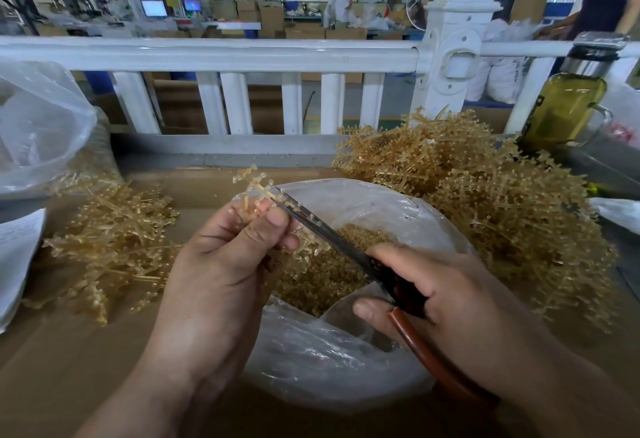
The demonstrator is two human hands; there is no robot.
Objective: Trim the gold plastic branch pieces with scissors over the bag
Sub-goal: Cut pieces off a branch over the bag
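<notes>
While the brown worktop [69, 368] carries everything, a white railing [207, 53] runs across its far edge. Right side: large heap of gold plastic branch pieces [485, 202], reaching from the railing to near the right hand. Centre: clear plastic bag [346, 361], mouth open upward, with a layer of small gold trimmings [329, 271] inside. Far left: second clear bag [41, 126], upright, gold pieces visible at its base. Left of centre: smaller heap of gold stems [114, 240] lying loose on the worktop, beside a sheet of white paper [17, 247]. Far right, behind the large heap: bottle of yellow-green liquid [568, 101] with a metal cap.

Left hand [221, 271]: fingers and thumb pinched together on one branch piece [254, 183], held above the bag's far rim, tip pointing up.

Right hand [446, 306]: fingers wrapped round the red-brown handles of the scissors [311, 223], over the bag. Blades angle up-left and meet the held piece just beside the left fingertips; blade gap cannot be judged.
</notes>
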